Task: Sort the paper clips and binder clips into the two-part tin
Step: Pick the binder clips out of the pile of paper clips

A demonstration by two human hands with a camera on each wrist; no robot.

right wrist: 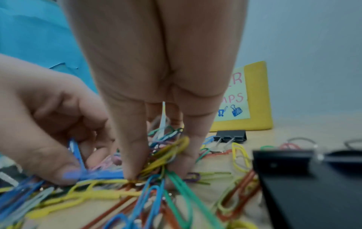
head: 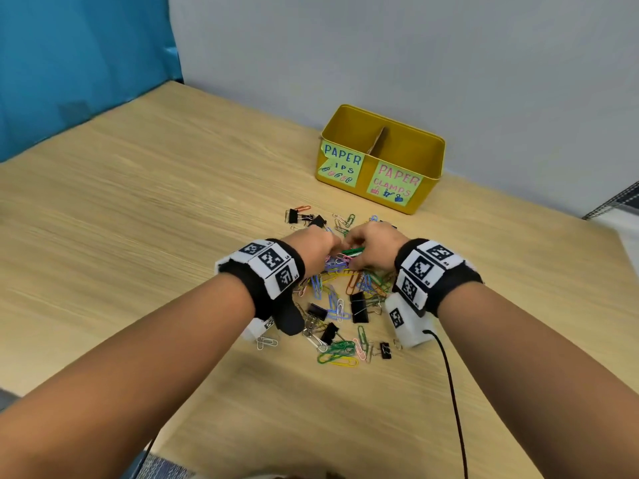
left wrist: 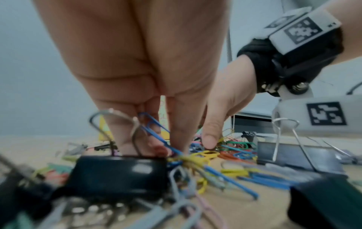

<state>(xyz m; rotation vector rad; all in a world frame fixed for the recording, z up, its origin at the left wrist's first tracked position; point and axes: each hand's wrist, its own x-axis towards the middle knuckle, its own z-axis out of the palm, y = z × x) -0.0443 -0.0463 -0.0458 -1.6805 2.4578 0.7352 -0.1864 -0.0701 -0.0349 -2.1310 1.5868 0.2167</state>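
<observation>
A heap of coloured paper clips [head: 340, 281] and black binder clips [head: 359, 307] lies on the wooden table. Both hands reach down into its far part, fingers close together. My left hand [head: 326, 250] pinches a blue paper clip [left wrist: 154, 136] just behind a black binder clip [left wrist: 117, 173]. My right hand [right wrist: 156, 170] pinches a tangled bunch of paper clips [right wrist: 168, 152], yellow and green among them. The yellow two-part tin [head: 428, 167] stands beyond the heap, labelled PAPER CLIPS on the left and PAPER CLAMPS on the right. What shows of its inside looks bare.
The table [head: 138, 219] ends at a grey wall behind the tin, with a blue curtain [head: 79, 63] at the far left. A black cable [head: 453, 402] runs from my right wrist toward the near edge. More binder clips [head: 294, 215] lie left of the hands.
</observation>
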